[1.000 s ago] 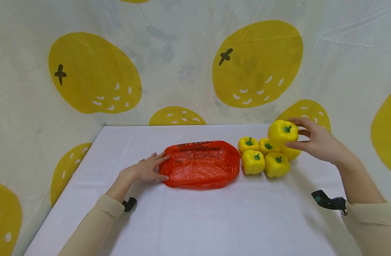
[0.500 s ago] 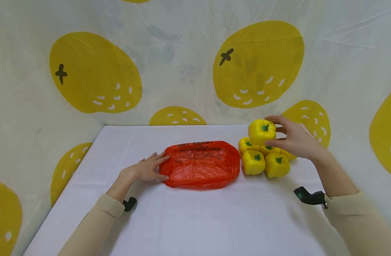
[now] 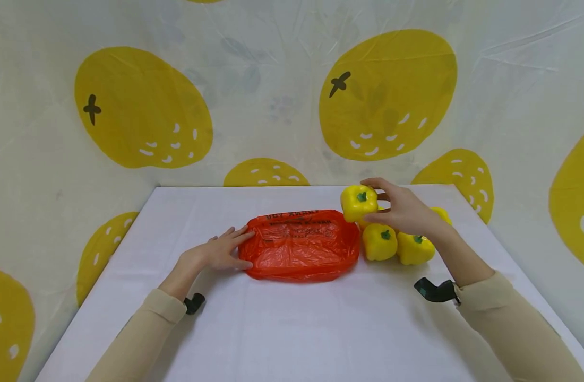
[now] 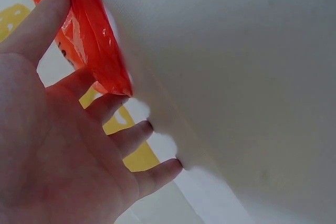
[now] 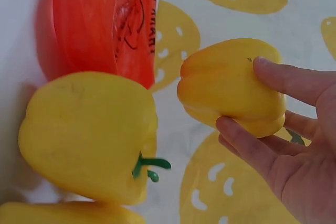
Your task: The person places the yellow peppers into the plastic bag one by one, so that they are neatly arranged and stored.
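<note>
My right hand (image 3: pixel 406 209) holds a yellow bell pepper (image 3: pixel 358 203) between thumb and fingers, raised over the right end of a red plastic bag (image 3: pixel 299 246). In the right wrist view the held pepper (image 5: pixel 231 85) shows its side, thumb on one face and fingertips on the other. My left hand (image 3: pixel 220 252) rests with spread, straight fingers at the bag's left end. The left wrist view shows that thumb on the red plastic (image 4: pixel 100 40). Beside the bag's right end sit other yellow peppers (image 3: pixel 379 242), partly hidden behind my right hand.
A white-covered table (image 3: pixel 292 329) carries the bag and peppers. Behind it and at the sides hangs a pale cloth (image 3: pixel 268 106) with large yellow fruit prints. Another pepper (image 3: pixel 415 249) stands close by my right forearm, and one (image 3: pixel 441 214) shows behind the wrist.
My right hand has carried the held pepper leftward, from above the back right of the pepper group to the bag's right end. The left hand and bag have stayed in place.
</note>
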Demonstrator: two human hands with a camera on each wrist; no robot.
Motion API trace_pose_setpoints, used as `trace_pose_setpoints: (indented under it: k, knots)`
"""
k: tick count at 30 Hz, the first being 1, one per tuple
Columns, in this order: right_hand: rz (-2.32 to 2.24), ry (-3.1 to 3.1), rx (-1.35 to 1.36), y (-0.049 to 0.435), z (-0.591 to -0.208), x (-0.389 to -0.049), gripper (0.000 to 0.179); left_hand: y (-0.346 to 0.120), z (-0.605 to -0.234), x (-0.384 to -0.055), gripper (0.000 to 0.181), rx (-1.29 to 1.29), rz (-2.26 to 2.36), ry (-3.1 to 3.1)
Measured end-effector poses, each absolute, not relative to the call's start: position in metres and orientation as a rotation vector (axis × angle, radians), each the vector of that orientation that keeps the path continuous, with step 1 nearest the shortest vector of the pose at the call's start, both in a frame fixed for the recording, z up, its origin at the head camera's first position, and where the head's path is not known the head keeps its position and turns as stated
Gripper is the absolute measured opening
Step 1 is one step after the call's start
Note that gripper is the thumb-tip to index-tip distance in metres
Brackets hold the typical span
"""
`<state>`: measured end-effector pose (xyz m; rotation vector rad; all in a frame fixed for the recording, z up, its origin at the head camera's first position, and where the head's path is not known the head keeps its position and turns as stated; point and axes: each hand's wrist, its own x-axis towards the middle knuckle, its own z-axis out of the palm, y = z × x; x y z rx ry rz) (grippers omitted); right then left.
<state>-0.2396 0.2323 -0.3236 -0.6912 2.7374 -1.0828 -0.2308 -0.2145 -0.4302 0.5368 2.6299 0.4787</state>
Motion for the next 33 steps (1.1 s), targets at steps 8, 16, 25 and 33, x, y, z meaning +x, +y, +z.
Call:
trace_pose_setpoints:
  k: [8, 16, 25, 33]
  knots:
    - [-1.099, 2.699, -0.735, 0.21, -0.331, -0.243, 0.073, -0.214, -0.429, -0.233, 0.093, 0.532, 0.467, 2.626]
    - [-1.088, 2.679, -0.748, 0.189, -0.344, -0.251, 0.074, -0.212, -0.431, -0.235, 0.094, 0.519, 0.479, 2.612]
    - [-1.101, 2.643, -0.82, 0.173, -0.353, -0.261, 0.076, -0.212, -0.429, -0.235, 0.094, 0.51, 0.479, 2.605]
    - [-1.087, 2.63, -0.84, 0.155, -0.358, -0.265, 0.074, -0.21, -0.43, -0.234, 0.094, 0.507, 0.483, 2.605]
